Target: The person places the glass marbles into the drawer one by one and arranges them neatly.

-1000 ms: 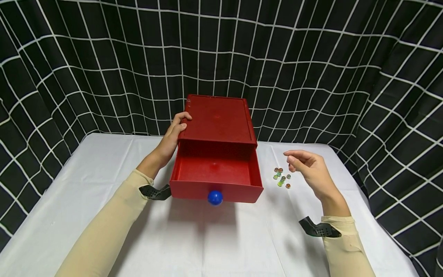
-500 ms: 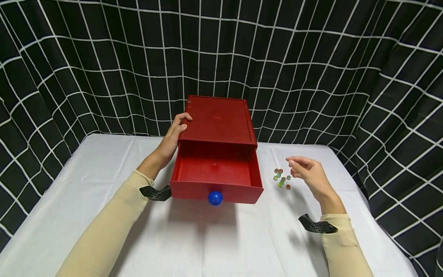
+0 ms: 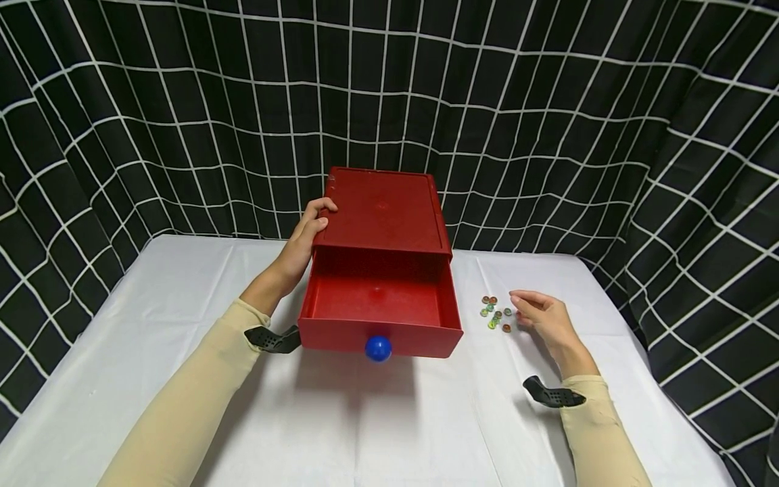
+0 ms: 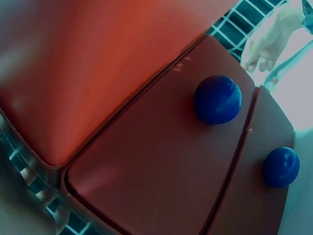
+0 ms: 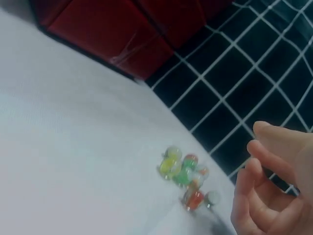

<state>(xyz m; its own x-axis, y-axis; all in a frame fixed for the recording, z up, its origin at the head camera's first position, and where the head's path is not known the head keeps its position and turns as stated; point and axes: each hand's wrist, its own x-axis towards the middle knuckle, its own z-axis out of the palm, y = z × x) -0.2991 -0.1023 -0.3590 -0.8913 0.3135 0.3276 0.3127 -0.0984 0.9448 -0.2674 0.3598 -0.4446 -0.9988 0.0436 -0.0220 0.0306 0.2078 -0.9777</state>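
Left hand (image 3: pixel 291 260) grips the left side of the red cabinet (image 3: pixel 383 210), thumb and fingers bent over its top edge; cabinet sits at the middle of the white tablecloth (image 3: pixel 426 419), toward the far side; its top drawer (image 3: pixel 347 334) is pulled out toward the person, red floor visible, blue knob (image 3: pixel 379 348) on the front; left wrist view shows a middle drawer (image 4: pixel 156 156) and a lower drawer (image 4: pixel 254 171), both pushed in, with a larger-looking knob (image 4: pixel 218 99) and a smaller-looking knob (image 4: pixel 281 167), also blue.

Right hand (image 3: pixel 548 325) is just beside the glass marbles (image 3: pixel 498 314), on their right; fingers loosely bent, thumb near the index fingertip, nothing seen between them; in the right wrist view the fingertips look apart from the marbles.

Marbles lie in a loose cluster on the cloth, right of the drawer; green, yellow, amber and clear ones, some touching; exact count too small to tell.

Both arms wear beige sleeves (image 3: pixel 195 392), with a black wrist piece (image 3: pixel 274 339) at the left wrist and a similar black piece (image 3: pixel 550 394) at the right; black curtain (image 3: pixel 371 98) with white grid lines hangs behind and along both sides.
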